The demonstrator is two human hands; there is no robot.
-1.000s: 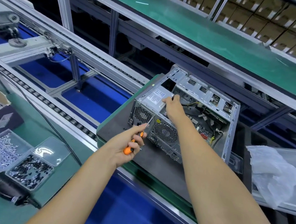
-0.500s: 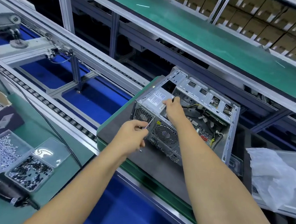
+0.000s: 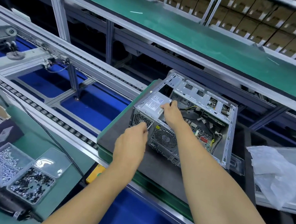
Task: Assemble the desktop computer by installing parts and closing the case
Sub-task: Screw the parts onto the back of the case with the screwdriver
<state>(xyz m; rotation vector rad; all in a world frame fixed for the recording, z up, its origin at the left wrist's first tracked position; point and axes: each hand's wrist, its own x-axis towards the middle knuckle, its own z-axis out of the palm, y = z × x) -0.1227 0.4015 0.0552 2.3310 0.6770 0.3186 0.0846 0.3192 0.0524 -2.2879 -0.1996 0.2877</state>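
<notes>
**Driving a screw at the back of the open case**

We have the computer case (image 3: 183, 124) lying on its side on the dark mat of the green pallet (image 3: 125, 127), open face up so that we can see the board and cables inside. Its rear panel, with the two fan grilles, faces us; its long axis runs away from us and to the right.

Our right hand (image 3: 171, 111) rests with fingers curled on the power supply (image 3: 155, 103), in the case's near upper corner, most likely to keep it seated against the rear panel. Whether it grips anything we cannot tell.

Our left hand (image 3: 131, 142) is closed around a screwdriver (image 3: 149, 126). Only the thin shaft shows, slanting up and right towards the rear panel just beside the left grille, presumably at a mounting screw.

The screw tray (image 3: 18, 173) sits well apart, on the bench at our left.
</notes>
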